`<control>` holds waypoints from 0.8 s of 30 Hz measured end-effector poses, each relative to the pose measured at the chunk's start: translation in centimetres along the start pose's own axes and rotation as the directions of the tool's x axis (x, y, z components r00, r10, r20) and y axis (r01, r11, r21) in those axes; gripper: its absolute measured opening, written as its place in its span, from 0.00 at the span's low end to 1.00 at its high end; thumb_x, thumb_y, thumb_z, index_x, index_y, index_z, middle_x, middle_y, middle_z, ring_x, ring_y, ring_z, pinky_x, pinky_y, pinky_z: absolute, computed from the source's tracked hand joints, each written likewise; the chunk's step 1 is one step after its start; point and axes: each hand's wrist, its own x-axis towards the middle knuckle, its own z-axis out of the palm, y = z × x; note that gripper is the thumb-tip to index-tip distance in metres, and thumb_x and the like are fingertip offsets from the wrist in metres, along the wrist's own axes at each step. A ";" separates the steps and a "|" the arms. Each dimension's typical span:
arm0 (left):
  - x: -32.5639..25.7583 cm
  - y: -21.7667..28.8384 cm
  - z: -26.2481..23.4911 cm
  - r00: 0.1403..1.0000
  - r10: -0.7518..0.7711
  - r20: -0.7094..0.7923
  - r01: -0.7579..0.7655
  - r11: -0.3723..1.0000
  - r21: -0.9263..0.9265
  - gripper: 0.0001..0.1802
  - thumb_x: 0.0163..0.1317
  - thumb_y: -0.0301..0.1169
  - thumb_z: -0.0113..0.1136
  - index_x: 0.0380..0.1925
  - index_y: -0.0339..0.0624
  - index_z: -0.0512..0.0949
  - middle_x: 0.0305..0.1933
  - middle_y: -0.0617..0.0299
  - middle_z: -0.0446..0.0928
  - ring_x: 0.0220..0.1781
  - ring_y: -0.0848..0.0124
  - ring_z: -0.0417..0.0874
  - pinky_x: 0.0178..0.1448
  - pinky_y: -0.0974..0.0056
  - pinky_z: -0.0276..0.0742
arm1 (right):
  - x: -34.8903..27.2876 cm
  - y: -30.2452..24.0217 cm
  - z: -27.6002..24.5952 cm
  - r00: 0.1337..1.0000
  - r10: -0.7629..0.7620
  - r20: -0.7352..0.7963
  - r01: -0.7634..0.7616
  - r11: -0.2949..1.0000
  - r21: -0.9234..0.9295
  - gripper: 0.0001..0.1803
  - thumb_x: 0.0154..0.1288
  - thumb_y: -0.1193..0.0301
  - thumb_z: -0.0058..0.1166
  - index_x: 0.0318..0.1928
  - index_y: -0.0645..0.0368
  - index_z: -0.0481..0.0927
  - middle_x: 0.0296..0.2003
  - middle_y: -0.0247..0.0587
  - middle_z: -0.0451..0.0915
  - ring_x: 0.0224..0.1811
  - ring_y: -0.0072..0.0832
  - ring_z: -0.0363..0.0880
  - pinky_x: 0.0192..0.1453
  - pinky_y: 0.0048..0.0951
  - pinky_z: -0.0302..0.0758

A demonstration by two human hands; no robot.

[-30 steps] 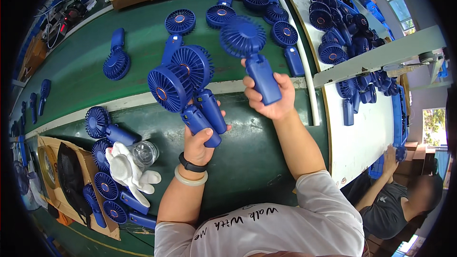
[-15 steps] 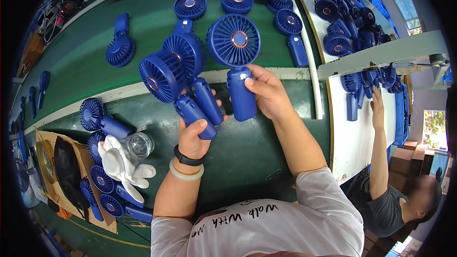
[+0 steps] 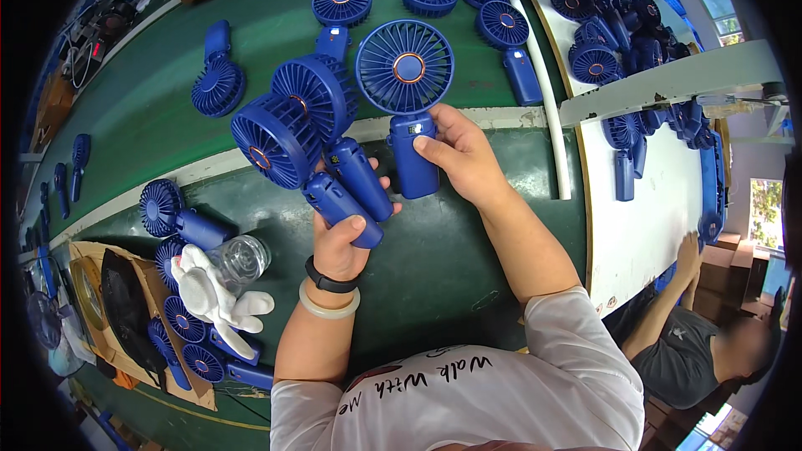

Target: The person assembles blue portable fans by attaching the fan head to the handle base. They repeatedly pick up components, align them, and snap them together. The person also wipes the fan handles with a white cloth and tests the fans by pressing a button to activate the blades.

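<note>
Two blue handheld fans are in my left hand [image 3: 342, 238], side by side and tilted, their heads up and to the left. The nearer fan [image 3: 271, 144] has its handle under my thumb; the farther fan [image 3: 313, 100] lies behind it, against my fingers. My right hand [image 3: 459, 154] grips a third handheld fan [image 3: 406, 67] by its handle, thumb on the front and fingers behind. This one stands nearly upright, its round grille toward me and a small lit display on the handle. It is just right of the other two.
More fans lie on the green belt [image 3: 276, 50], such as one fan [image 3: 219, 88] at left. At lower left are a white glove [image 3: 213, 288], a clear jar [image 3: 244, 259] and a cardboard tray [image 3: 96, 326]. A co-worker [image 3: 685, 351] sits right, beside a white table [image 3: 643, 225] bearing piled fans.
The fan in my right hand has shifted slightly left and up, and its display now shows lit. The left-hand fans moved slightly left. The co-worker's arm has drawn back from the piled fans.
</note>
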 end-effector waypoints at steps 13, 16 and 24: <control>0.0 -0.3 -0.4 0.998 0.008 0.057 -0.013 0.996 0.088 0.41 0.42 0.27 0.64 0.60 0.45 0.60 0.64 0.52 0.60 0.61 0.57 0.68 0.55 0.44 0.75 | 0.0 0.0 0.5 0.999 -0.028 -0.023 0.027 0.999 -0.025 0.18 0.62 0.77 0.49 0.53 0.65 0.68 0.41 0.37 0.77 0.42 0.19 0.75 0.48 0.24 0.73; 0.0 -0.3 -0.2 0.998 0.009 0.058 -0.013 0.997 0.071 0.40 0.42 0.26 0.64 0.59 0.45 0.61 0.64 0.52 0.59 0.62 0.57 0.68 0.55 0.44 0.75 | 0.0 0.4 0.4 1.000 -0.011 -0.010 0.011 1.000 -0.027 0.18 0.62 0.77 0.48 0.54 0.64 0.67 0.42 0.37 0.76 0.42 0.19 0.75 0.49 0.24 0.73; 0.1 -0.4 -0.3 0.997 0.013 0.072 -0.018 0.998 0.062 0.38 0.42 0.26 0.64 0.58 0.47 0.63 0.64 0.51 0.60 0.61 0.57 0.68 0.55 0.44 0.75 | 0.2 0.1 0.2 0.990 0.137 0.022 -0.139 0.973 0.186 0.21 0.62 0.71 0.49 0.55 0.61 0.65 0.42 0.41 0.75 0.39 0.28 0.79 0.45 0.31 0.77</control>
